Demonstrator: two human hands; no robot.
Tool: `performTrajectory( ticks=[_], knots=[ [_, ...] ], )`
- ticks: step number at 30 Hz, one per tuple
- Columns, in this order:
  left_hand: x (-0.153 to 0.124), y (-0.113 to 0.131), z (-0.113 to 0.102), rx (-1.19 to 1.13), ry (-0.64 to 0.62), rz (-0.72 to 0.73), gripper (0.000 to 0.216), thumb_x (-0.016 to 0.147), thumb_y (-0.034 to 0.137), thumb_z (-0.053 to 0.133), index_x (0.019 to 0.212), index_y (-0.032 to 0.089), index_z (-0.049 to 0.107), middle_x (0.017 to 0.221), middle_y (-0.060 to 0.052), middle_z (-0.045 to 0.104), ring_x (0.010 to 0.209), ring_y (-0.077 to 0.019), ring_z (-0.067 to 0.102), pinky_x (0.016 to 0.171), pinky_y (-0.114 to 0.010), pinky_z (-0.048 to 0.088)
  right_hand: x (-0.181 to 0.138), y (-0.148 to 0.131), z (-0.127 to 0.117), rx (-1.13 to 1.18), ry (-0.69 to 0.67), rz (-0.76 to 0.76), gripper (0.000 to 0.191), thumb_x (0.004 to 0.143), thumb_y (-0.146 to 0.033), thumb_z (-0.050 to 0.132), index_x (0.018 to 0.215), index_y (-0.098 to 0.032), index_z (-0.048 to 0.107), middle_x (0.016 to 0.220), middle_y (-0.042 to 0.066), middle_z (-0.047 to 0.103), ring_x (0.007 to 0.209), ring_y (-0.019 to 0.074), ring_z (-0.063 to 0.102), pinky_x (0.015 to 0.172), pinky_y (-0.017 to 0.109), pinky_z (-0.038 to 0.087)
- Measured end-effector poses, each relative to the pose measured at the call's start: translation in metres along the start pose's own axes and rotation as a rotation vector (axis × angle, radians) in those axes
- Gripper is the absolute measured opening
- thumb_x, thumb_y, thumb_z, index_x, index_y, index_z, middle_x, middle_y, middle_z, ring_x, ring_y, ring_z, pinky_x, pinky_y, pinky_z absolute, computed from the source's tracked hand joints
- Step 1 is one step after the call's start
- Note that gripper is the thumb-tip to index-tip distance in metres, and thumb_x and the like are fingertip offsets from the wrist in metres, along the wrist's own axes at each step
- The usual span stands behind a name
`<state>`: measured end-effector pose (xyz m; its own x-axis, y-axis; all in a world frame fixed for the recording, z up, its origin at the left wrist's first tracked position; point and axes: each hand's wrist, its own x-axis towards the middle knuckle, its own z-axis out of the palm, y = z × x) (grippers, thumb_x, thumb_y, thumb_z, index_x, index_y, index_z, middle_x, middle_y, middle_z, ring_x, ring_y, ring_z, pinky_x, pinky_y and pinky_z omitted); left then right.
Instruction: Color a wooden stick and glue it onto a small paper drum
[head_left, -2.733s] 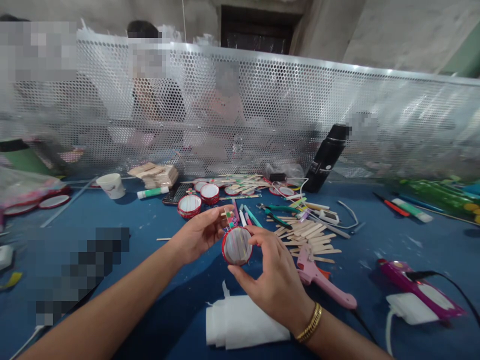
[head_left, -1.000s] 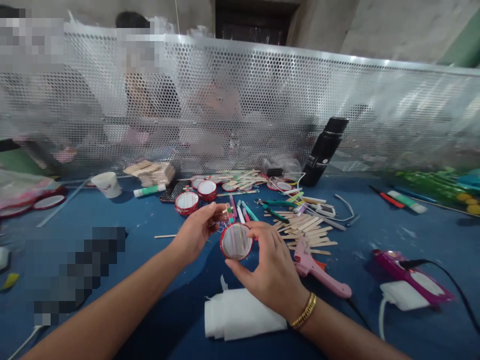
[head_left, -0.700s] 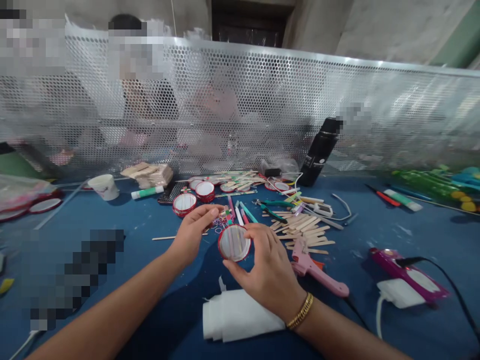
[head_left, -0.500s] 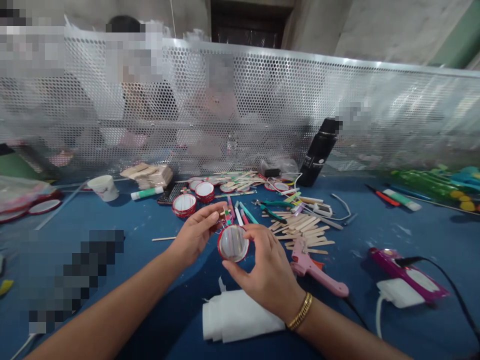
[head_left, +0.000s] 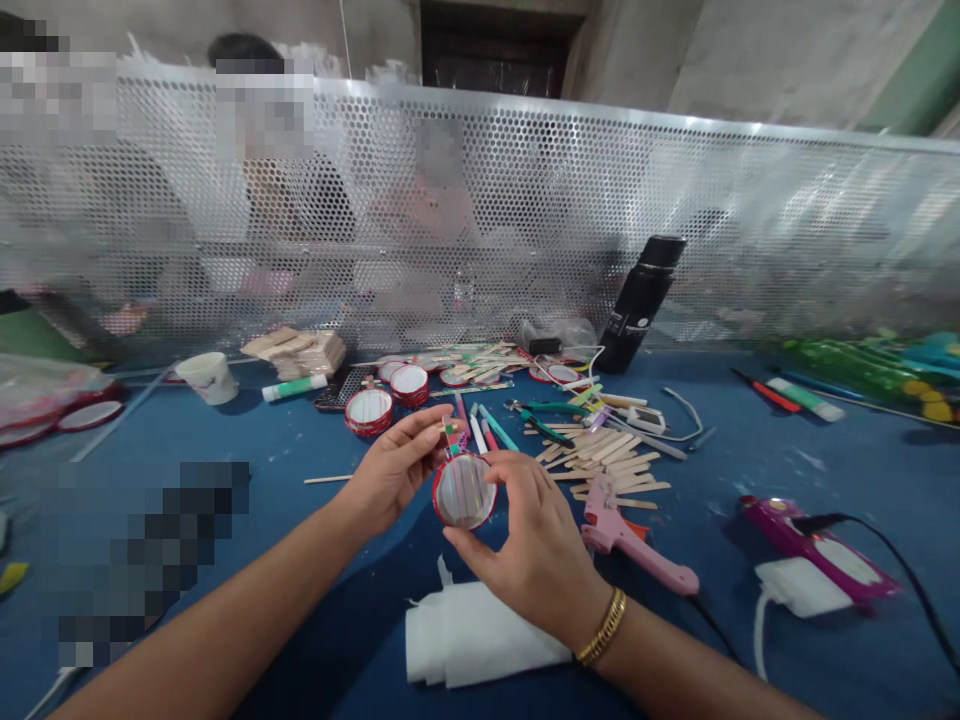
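A round disc (head_left: 465, 491) with a red rim and a pale, shiny face is held up in front of me. My left hand (head_left: 396, 466) pinches a short flat stick (head_left: 451, 436) with green and red marks at the disc's top edge. Whether the stick is fixed to the disc I cannot tell. My right hand (head_left: 538, 535) grips the disc's right side, thumb below and fingers above. Beneath that hand lies a folded white cloth (head_left: 480, 640). Just right of it rests a pink glue gun (head_left: 645, 552).
Loose wooden sticks (head_left: 607, 455), green-handled pliers (head_left: 551, 418) and markers (head_left: 495, 428) lie beyond my hands. Stacked red-rimmed discs (head_left: 369, 410) sit farther back. A black bottle (head_left: 641, 305) leans on the perforated metal screen (head_left: 510, 220). A purple device (head_left: 817, 555) with cables is at right.
The disc has tilted slightly so its face turns more toward me, and its stick has shifted a little. Both hands keep almost the same place and hold.
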<state>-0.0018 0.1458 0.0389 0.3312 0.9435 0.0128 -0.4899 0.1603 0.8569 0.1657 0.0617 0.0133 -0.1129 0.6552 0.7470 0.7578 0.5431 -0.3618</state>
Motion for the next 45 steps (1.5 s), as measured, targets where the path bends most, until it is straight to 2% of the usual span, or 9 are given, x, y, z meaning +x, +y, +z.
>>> performTrajectory(
  ticks=[10, 15, 17, 21, 28, 36, 39, 42, 45],
  knots=[
    [-0.001, 0.001, 0.0, 0.016, 0.02, -0.025, 0.034, 0.076, 0.021, 0.083, 0.109, 0.017, 0.075, 0.099, -0.007, 0.078, 0.078, -0.0126, 0.068, 0.072, -0.022, 0.054, 0.001, 0.0, 0.0, 0.01, 0.004, -0.013, 0.047, 0.076, -0.031, 0.077, 0.109, -0.021, 0.044, 0.113, 0.013, 0.062, 0.107, 0.0299, 0.062, 0.092, 0.05, 0.055],
    [-0.003, 0.003, 0.001, 0.075, -0.037, -0.007, 0.038, 0.079, 0.035, 0.08, 0.113, 0.018, 0.074, 0.118, -0.011, 0.074, 0.095, -0.0192, 0.068, 0.078, -0.027, 0.053, 0.001, 0.0, 0.0, 0.0, 0.012, -0.014, 0.047, 0.077, -0.032, 0.076, 0.11, -0.022, 0.044, 0.113, 0.013, 0.062, 0.107, 0.0302, 0.063, 0.091, 0.05, 0.056],
    [-0.002, 0.001, 0.0, 0.129, -0.012, 0.02, 0.035, 0.079, 0.04, 0.078, 0.106, 0.018, 0.075, 0.111, -0.01, 0.074, 0.096, -0.0207, 0.066, 0.079, -0.028, 0.052, 0.001, 0.0, 0.0, -0.018, 0.02, -0.018, 0.045, 0.078, -0.032, 0.075, 0.11, -0.022, 0.045, 0.113, 0.013, 0.062, 0.108, 0.0306, 0.063, 0.093, 0.051, 0.055],
    [0.001, -0.004, 0.0, 0.242, 0.121, 0.086, 0.028, 0.073, 0.037, 0.083, 0.091, 0.017, 0.076, 0.094, -0.006, 0.074, 0.088, -0.0179, 0.064, 0.078, -0.026, 0.048, 0.001, -0.001, 0.001, -0.076, 0.031, -0.047, 0.044, 0.08, -0.033, 0.074, 0.111, -0.02, 0.045, 0.114, 0.015, 0.062, 0.11, 0.0313, 0.061, 0.095, 0.052, 0.054],
    [-0.001, -0.002, 0.007, 0.343, 0.162, 0.198, 0.023, 0.067, 0.034, 0.087, 0.077, 0.018, 0.075, 0.092, -0.005, 0.072, 0.08, -0.0158, 0.059, 0.077, -0.027, 0.045, 0.0, -0.002, 0.003, -0.161, 0.004, -0.082, 0.039, 0.082, -0.031, 0.072, 0.109, -0.019, 0.047, 0.113, 0.016, 0.063, 0.106, 0.0316, 0.061, 0.091, 0.052, 0.055],
    [-0.003, -0.002, 0.009, 0.396, 0.217, 0.275, 0.015, 0.066, 0.024, 0.086, 0.067, 0.018, 0.073, 0.096, -0.005, 0.07, 0.09, -0.0174, 0.059, 0.086, -0.029, 0.043, -0.002, -0.004, 0.005, -0.194, -0.016, -0.086, 0.035, 0.081, -0.026, 0.071, 0.107, -0.018, 0.049, 0.112, 0.015, 0.063, 0.105, 0.0309, 0.061, 0.089, 0.05, 0.056],
    [-0.003, -0.003, 0.009, 0.408, 0.217, 0.251, 0.016, 0.067, 0.027, 0.085, 0.071, 0.018, 0.073, 0.093, -0.004, 0.07, 0.088, -0.0172, 0.059, 0.085, -0.029, 0.043, -0.002, -0.003, 0.006, -0.203, -0.026, -0.081, 0.038, 0.081, -0.027, 0.071, 0.11, -0.018, 0.048, 0.114, 0.016, 0.063, 0.106, 0.0315, 0.061, 0.09, 0.051, 0.056],
    [-0.002, -0.004, 0.005, 0.408, 0.238, 0.197, 0.023, 0.072, 0.036, 0.082, 0.086, 0.02, 0.074, 0.091, -0.003, 0.07, 0.087, -0.018, 0.059, 0.081, -0.029, 0.044, -0.002, -0.001, 0.006, -0.194, -0.02, -0.075, 0.039, 0.081, -0.027, 0.072, 0.111, -0.018, 0.048, 0.115, 0.017, 0.063, 0.107, 0.032, 0.061, 0.092, 0.052, 0.056],
    [-0.001, -0.008, -0.001, 0.414, 0.258, 0.189, 0.03, 0.081, 0.048, 0.074, 0.097, 0.023, 0.073, 0.101, -0.004, 0.07, 0.096, -0.0198, 0.06, 0.081, -0.028, 0.044, -0.001, 0.002, 0.007, -0.17, -0.001, -0.053, 0.04, 0.082, -0.028, 0.071, 0.113, -0.018, 0.048, 0.115, 0.017, 0.063, 0.109, 0.0322, 0.061, 0.093, 0.052, 0.056]
  ],
)
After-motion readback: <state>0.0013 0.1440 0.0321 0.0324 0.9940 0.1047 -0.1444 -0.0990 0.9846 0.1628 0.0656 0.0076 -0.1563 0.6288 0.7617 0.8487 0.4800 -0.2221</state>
